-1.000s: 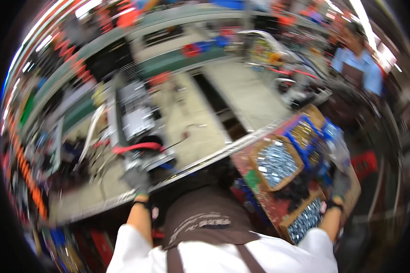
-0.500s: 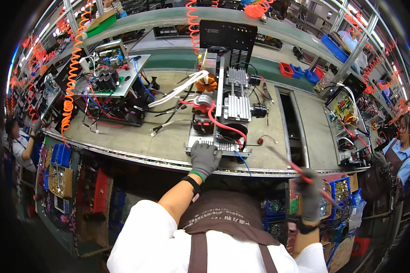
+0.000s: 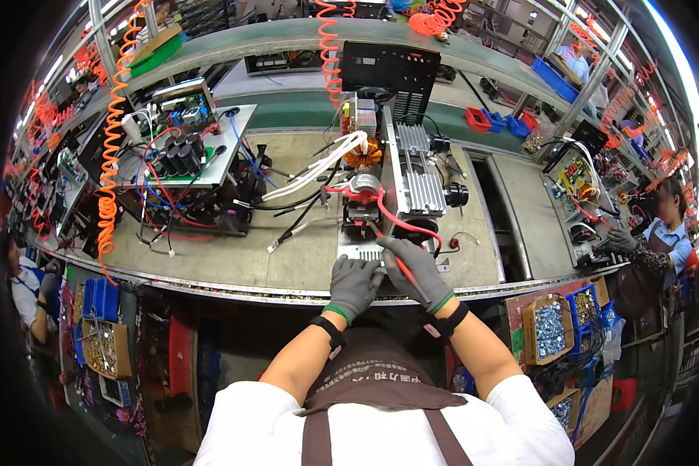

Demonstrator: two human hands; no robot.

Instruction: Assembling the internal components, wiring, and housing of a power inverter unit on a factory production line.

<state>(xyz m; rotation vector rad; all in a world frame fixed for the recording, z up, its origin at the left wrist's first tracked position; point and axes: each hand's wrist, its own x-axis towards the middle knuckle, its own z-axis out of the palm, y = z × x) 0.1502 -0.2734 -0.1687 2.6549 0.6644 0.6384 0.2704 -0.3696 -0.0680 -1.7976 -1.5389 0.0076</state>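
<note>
An open electrical unit point(image 3: 412, 182) stands before me, with finned silver heat sinks, a copper-wound coil point(image 3: 363, 154) and thick red and white cables. At its near edge lies a slotted silver metal base point(image 3: 359, 252). My left hand point(image 3: 354, 284), in a grey glove, is closed at this base's front edge with the fingers close together. Just right of it, my gloved right hand point(image 3: 421, 273) grips a long red-handled screwdriver point(image 3: 408, 278). The tool slants forward and left, its front end reaching the unit's low front part. The fingers partly hide both the base and the screwdriver's tip.
On the left stands another unit with a circuit board point(image 3: 180, 165) and loose wires. An orange coiled hose point(image 3: 110, 186) hangs beside it. Boxes of screws point(image 3: 550, 330) sit at the lower right. A co-worker point(image 3: 670, 233) handles another unit at right.
My right hand has swung left from above the screw boxes to the unit, carrying the screwdriver. My left hand stays at the metal base. The unit sits slightly further right in the picture.
</note>
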